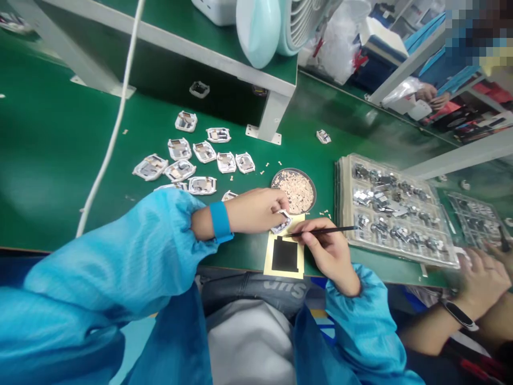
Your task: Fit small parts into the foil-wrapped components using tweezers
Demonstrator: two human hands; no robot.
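Observation:
My left hand, with a blue band at the wrist, is closed on a small white watch case. Tweezers, black and slim, are pinched in my right hand; their tip points left, just below the case. Under both hands lies a yellow sheet carrying a black, roughly square sticker. Just beyond my left hand sits a round dish full of tiny pinkish-beige pieces. Several similar white watch cases with parts inside are spread on the green table to the left.
Stacked clear trays of metal parts stand at the right. A white cable crosses the left side. A shelf leg is bolted to the table; a fan stands above. A co-worker's hands are at far right.

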